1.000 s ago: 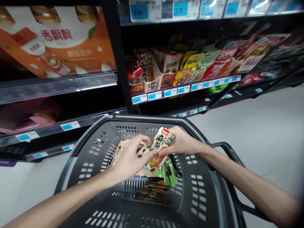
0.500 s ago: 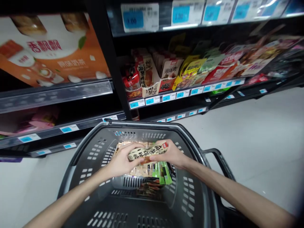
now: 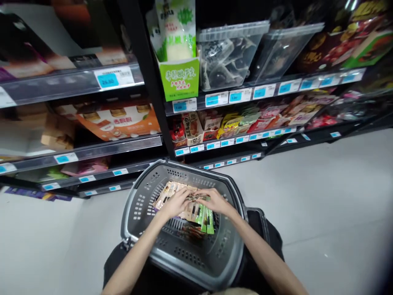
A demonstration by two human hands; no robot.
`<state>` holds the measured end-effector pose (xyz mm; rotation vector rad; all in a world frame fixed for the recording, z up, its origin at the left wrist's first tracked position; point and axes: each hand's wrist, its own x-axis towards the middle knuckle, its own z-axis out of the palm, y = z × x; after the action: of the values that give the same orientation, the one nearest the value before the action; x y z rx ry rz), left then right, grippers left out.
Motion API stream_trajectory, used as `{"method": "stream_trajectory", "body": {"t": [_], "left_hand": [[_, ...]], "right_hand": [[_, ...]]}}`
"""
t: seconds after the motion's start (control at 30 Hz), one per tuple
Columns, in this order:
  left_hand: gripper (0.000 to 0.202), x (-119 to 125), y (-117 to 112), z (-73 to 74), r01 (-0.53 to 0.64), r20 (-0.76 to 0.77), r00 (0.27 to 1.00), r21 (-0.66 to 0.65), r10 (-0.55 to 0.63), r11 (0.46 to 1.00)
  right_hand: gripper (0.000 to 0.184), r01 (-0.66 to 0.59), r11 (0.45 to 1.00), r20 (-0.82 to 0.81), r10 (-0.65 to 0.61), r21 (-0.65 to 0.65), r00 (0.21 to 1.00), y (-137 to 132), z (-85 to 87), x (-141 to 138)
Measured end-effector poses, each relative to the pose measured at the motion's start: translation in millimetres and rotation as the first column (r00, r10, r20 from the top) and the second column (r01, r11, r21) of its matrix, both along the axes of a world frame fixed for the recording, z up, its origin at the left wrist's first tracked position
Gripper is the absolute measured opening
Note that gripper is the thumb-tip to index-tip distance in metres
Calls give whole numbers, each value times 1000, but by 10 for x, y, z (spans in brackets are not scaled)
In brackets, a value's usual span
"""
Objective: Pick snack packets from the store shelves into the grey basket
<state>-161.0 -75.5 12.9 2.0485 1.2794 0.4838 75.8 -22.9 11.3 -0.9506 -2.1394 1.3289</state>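
A grey shopping basket (image 3: 129, 209) with slotted walls is in front of me. Inside it, my left hand (image 3: 177, 203) and my right hand (image 3: 217, 201) are closed on the two ends of a small snack packet (image 3: 196, 198). The fingers cover much of this packet, and its print is not readable now. Beneath my hands lie beige packets (image 3: 167, 192) on the basket's left side. Green packets (image 3: 209, 220) rest near my right hand. Closer to me are dark reddish-brown packets (image 3: 193, 231) on the basket floor.
Black shelves stand beyond the basket. Snack packets (image 3: 230, 123) fill a low shelf, with a green box (image 3: 179, 80) and a clear plastic tub (image 3: 229, 61) above. Orange drink cartons (image 3: 123, 121) sit to the left. Pale floor (image 3: 322, 196) extends right.
The view has pulled back and shows more of the shelves. The packet in my hands has tipped, from its printed face towards lying more edge-on, lower in the basket.
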Motion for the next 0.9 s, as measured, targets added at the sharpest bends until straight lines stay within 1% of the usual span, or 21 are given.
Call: {"method": "stream_trajectory", "body": {"t": [0.1,0.17,0.23,0.3,0.37,0.4,0.47,0.53,0.6,0.63,0.67,0.7,0.77,0.8,0.83,0.87,0.9], "left_hand": [[24,55,-93,-218,-71,14,997,-18,71,997],[22,96,-160,-356,-86,-24,996,-46,85,995],[27,134,-227,-456,-95,-67,994,-56,92,994],[34,144,-293,-508,-128,-98,988,-63,122,990],[42,98,-358,-499,-173,-146,977,-95,158,980],[44,51,-396,-465,-195,-178,969,-115,173,974],[46,-73,-502,-334,-254,-230,948,-132,220,958],[44,-194,-683,-129,-333,-240,924,-122,298,935],[45,-254,-958,88,-410,-200,903,-131,381,903],[50,-247,-1124,175,-422,-167,903,-157,397,893],[57,-212,-1297,235,-397,-132,917,-197,378,896],[66,-148,-1466,264,-325,-91,946,-250,312,912],[85,48,-1744,235,-231,-78,973,-262,218,937],[83,164,-1837,193,-168,-121,983,-265,140,950],[72,280,-1897,146,-145,-212,973,-276,87,950],[60,383,-1928,102,-131,-300,953,-284,42,950],[48,466,-1934,68,-128,-379,925,-290,9,948]], "right_hand": [[29,-127,988,154,113,89,982,66,-30,24],[32,-198,974,253,165,113,953,117,-67,22],[34,-261,956,336,204,135,920,169,-115,-2],[36,-318,935,403,232,159,885,220,-168,-65],[38,-369,912,461,254,178,851,264,-209,-180],[38,-387,904,484,259,184,835,281,-218,-255],[37,-397,898,508,256,188,822,297,-200,-418],[33,-359,914,481,234,187,845,291,-124,-558],[30,-307,937,401,219,169,889,282,15,-637],[30,-291,944,347,224,154,911,288,111,-648],[30,-285,948,285,237,140,929,309,224,-639],[30,-283,950,220,251,131,943,349,358,-612],[29,-271,950,100,258,152,961,507,681,-511],[28,-238,953,48,233,188,971,628,864,-447],[28,-191,951,14,194,242,981,774,1053,-383],[28,-114,942,-18,126,315,992,940,1241,-324],[30,-10,921,-43,29,389,999,1117,1420,-276]]}}
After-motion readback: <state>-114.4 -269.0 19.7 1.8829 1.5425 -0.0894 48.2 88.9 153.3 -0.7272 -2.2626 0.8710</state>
